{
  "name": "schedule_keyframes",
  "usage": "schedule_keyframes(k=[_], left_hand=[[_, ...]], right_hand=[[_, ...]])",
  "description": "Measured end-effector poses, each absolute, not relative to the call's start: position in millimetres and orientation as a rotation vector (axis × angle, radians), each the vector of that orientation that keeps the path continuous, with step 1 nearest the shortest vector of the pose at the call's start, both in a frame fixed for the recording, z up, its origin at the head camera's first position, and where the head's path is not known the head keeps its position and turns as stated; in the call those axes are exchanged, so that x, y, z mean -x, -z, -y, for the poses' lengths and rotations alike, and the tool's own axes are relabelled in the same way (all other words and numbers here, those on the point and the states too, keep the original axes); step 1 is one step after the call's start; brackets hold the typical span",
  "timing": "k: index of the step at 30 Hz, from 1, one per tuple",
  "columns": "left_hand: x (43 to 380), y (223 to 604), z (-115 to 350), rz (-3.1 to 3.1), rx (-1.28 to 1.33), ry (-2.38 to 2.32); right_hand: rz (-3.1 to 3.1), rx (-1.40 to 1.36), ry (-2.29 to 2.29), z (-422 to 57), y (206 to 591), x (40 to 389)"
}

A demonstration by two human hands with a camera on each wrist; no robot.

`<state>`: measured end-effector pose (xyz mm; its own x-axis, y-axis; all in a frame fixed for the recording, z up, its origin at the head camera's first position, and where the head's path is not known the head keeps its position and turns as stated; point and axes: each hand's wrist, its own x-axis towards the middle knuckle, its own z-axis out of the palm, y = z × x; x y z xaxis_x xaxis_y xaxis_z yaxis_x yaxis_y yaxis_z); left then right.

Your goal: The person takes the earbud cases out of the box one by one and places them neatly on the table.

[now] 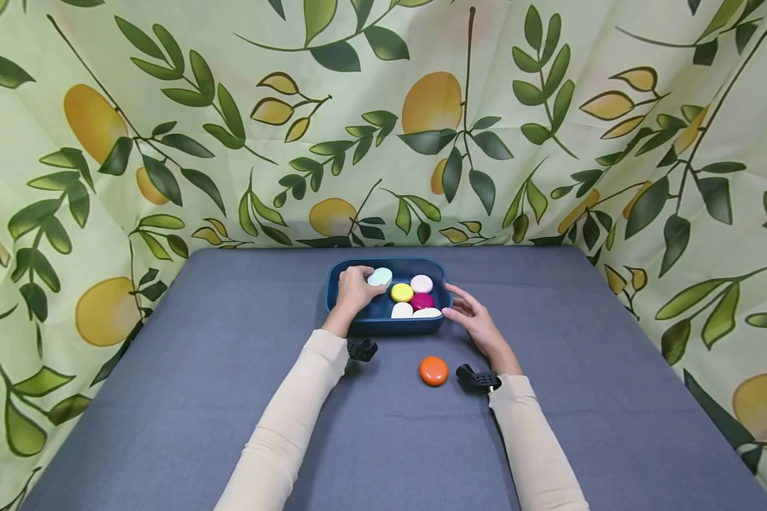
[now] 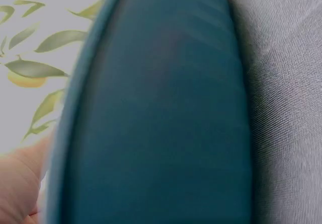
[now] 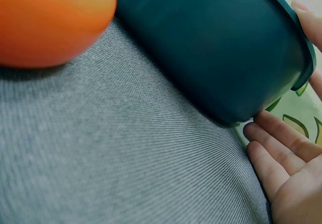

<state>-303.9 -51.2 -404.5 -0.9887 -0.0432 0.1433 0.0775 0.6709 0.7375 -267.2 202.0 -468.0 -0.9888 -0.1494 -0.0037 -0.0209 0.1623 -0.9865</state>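
In the head view a dark blue bin (image 1: 383, 326) with rounded corners stands toward the back of the table. My left hand (image 1: 353, 289) reaches over its near left side and pinches a pale mint disc (image 1: 380, 276) between thumb and fingers, inside the bin. The left wrist view shows mostly the bin's wall (image 2: 161, 113), and the disc is hidden there. At the bin's right end rests my right hand (image 1: 476, 323), its fairly straight fingers (image 3: 276, 133) against the lower corner and its thumb up by the rim.
In the bin's right half sit a yellow disc (image 1: 401, 292), a pale pink disc (image 1: 422, 284), a magenta disc (image 1: 422, 301) and two white pieces (image 1: 402, 310). An orange disc (image 1: 433, 370) lies on the grey tablecloth (image 1: 230, 397) in front. Leaf-patterned curtain (image 1: 371, 156) surrounds the table.
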Motion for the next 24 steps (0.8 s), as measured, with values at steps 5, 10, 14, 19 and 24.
schedule_keyframes(k=[5,10,14,19,24], left_hand=[[293,395,57,2.678,0.154,1.251],[283,391,61,2.665,0.265,1.234],[273,389,63,2.646,0.362,1.237],[256,387,67,2.647,0.497,1.311],[239,389,72,2.697,0.697,1.433]], right_hand=[[-2.323,0.182,1.956,-203,467,266],[-2.328,0.179,1.952,-203,467,266],[-2.325,0.181,1.956,-203,468,266],[-2.325,0.173,1.948,-203,468,267],[-2.348,0.203,1.952,-203,468,267]])
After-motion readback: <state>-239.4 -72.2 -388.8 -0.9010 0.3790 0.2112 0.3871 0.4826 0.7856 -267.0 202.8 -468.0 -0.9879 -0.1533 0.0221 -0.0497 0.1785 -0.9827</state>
